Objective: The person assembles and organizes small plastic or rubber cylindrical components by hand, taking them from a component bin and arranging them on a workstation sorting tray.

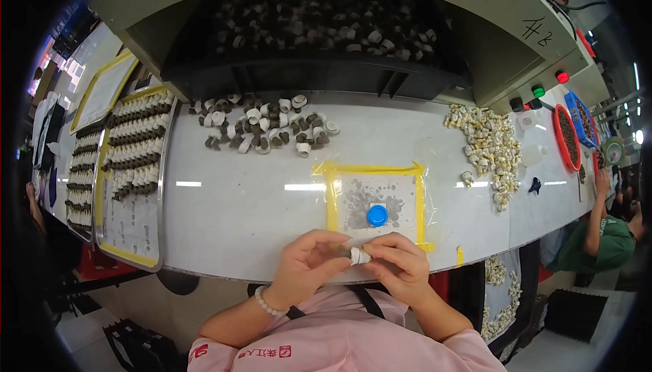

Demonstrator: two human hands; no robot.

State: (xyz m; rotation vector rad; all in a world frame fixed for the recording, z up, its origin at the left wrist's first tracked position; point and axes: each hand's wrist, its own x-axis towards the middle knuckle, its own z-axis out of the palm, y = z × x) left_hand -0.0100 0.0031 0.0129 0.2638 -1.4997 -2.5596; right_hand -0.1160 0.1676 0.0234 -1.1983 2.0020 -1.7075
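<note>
I hold a small white and dark part [358, 256] between my two hands, right at the near edge of the white table [238, 202]. My left hand [307, 263] pinches its dark end with thumb and fingers. My right hand [399, 263] pinches the white end, so both hands are closed on the same little piece. I think the trick here is to hold it with fingertips only, keep it close over the table, and turn it slowly so it does not pop out and roll away. Just past my hands there is a square marked with yellow tape [375, 199], and a blue cap [377, 216] sits in the middle of it. Farther back lies a loose pile of the same small parts [268, 127]. On my left a metal tray [132, 168] holds neat rows of them. On my right there is a heap of pale pieces [489, 148], and farther off a red bowl [567, 137].
</note>
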